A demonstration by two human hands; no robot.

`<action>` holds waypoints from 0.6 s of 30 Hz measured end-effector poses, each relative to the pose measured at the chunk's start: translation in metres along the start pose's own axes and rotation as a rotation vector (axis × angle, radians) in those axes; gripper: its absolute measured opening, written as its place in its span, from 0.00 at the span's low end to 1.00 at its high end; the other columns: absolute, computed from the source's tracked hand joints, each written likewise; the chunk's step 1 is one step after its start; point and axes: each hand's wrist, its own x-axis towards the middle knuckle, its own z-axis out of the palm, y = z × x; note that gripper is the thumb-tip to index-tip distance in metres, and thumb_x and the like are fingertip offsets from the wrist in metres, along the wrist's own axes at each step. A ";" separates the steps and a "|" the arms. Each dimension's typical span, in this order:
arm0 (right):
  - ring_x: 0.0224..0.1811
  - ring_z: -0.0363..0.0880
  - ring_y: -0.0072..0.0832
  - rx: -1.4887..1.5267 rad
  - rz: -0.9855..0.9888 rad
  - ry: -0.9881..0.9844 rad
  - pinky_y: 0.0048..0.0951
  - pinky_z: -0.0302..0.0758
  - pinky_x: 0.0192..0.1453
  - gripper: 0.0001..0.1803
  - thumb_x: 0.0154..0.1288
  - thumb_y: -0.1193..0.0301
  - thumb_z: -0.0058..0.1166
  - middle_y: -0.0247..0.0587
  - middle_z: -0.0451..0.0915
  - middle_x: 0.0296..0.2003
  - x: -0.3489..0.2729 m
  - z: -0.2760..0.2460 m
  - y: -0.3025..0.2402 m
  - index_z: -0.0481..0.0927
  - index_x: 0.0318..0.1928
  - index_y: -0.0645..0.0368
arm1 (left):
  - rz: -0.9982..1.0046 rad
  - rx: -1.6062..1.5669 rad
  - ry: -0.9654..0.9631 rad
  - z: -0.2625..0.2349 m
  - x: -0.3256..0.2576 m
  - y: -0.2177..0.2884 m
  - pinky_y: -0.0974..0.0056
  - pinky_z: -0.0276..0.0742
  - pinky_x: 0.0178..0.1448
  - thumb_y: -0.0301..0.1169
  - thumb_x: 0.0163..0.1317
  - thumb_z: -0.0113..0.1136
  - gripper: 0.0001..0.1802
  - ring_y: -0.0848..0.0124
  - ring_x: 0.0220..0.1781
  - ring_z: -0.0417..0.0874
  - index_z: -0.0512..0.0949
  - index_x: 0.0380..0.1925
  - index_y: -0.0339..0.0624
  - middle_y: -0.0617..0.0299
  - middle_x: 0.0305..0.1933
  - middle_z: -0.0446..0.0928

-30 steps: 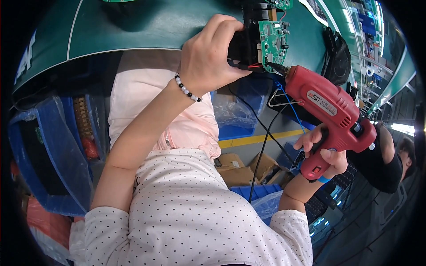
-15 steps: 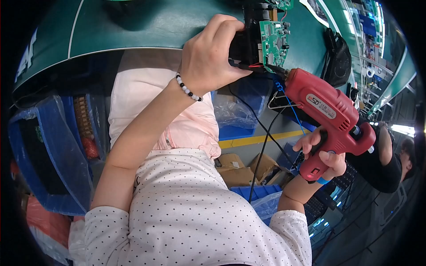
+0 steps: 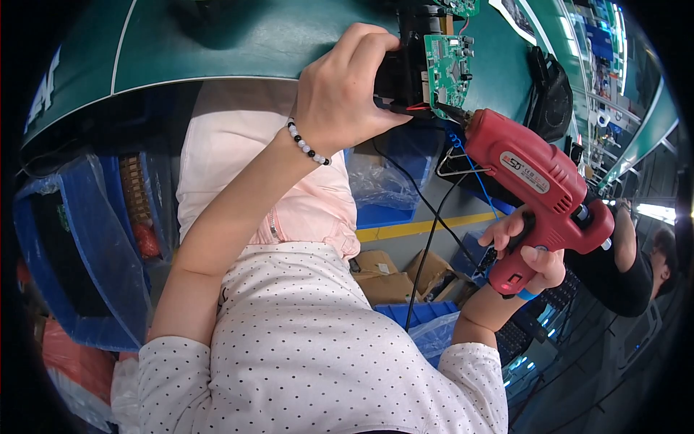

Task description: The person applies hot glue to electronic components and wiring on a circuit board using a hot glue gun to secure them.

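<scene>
My left hand [image 3: 347,87] is closed around a black plastic housing [image 3: 401,76] at the table's edge. A green circuit board [image 3: 448,72] with small components stands on the housing's right side, and a short red wire [image 3: 418,108] shows at its lower corner. In my right hand [image 3: 531,246] is a red hot glue gun [image 3: 531,173], gripped by its handle. The gun's dark nozzle [image 3: 454,112] points left at the lower corner of the board; whether it touches cannot be made out. A wire stand hangs under the gun's front.
The green table [image 3: 238,43] runs along the top, with a black bag-like item [image 3: 548,94] at its right. Black cables [image 3: 426,239] hang below. Blue bins [image 3: 94,253] stand at left, cardboard boxes [image 3: 383,278] on the floor. A person in black [image 3: 614,267] is at far right.
Almost nothing differs. The glue gun has shifted very slightly to the right, and the housing with its board has moved by a hair in my left hand.
</scene>
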 end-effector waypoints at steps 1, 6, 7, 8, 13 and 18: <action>0.24 0.76 0.42 0.001 -0.001 -0.001 0.48 0.77 0.33 0.34 0.33 0.76 0.48 0.54 0.73 0.27 0.000 0.000 0.000 0.64 0.48 0.79 | -0.001 -0.001 0.000 0.000 0.000 0.000 0.64 0.77 0.38 0.31 0.22 0.75 0.36 0.62 0.37 0.79 0.71 0.39 0.43 0.62 0.42 0.72; 0.23 0.75 0.41 -0.026 -0.008 0.037 0.47 0.77 0.32 0.35 0.30 0.76 0.48 0.54 0.73 0.25 0.000 0.004 0.000 0.65 0.48 0.80 | 0.001 0.001 0.000 0.000 0.000 0.001 0.64 0.77 0.38 0.31 0.22 0.75 0.35 0.62 0.37 0.79 0.71 0.39 0.43 0.62 0.42 0.72; 0.23 0.75 0.41 -0.026 -0.008 0.037 0.47 0.77 0.32 0.35 0.30 0.76 0.48 0.54 0.73 0.25 0.000 0.003 0.000 0.65 0.48 0.80 | 0.001 0.002 0.000 0.000 0.000 0.000 0.64 0.77 0.38 0.31 0.22 0.75 0.35 0.62 0.37 0.79 0.71 0.39 0.43 0.62 0.42 0.72; 0.23 0.75 0.41 -0.032 -0.010 0.032 0.46 0.77 0.32 0.35 0.31 0.75 0.48 0.54 0.73 0.25 0.000 0.003 0.000 0.65 0.47 0.80 | 0.001 0.001 0.000 0.000 0.000 0.000 0.64 0.77 0.38 0.31 0.22 0.75 0.35 0.62 0.37 0.79 0.71 0.39 0.43 0.62 0.42 0.72; 0.23 0.75 0.41 -0.044 -0.022 0.011 0.45 0.77 0.32 0.34 0.32 0.75 0.49 0.54 0.73 0.25 0.002 0.003 -0.002 0.65 0.47 0.80 | -0.007 0.008 -0.003 0.000 0.000 0.001 0.64 0.77 0.38 0.31 0.22 0.75 0.35 0.63 0.37 0.79 0.71 0.38 0.43 0.62 0.42 0.72; 0.24 0.75 0.40 -0.059 -0.013 0.003 0.44 0.77 0.31 0.34 0.34 0.75 0.50 0.54 0.73 0.26 0.006 0.005 -0.005 0.64 0.47 0.81 | 0.002 0.012 0.000 0.000 0.000 0.001 0.64 0.77 0.38 0.31 0.23 0.75 0.35 0.63 0.37 0.79 0.71 0.38 0.43 0.62 0.41 0.72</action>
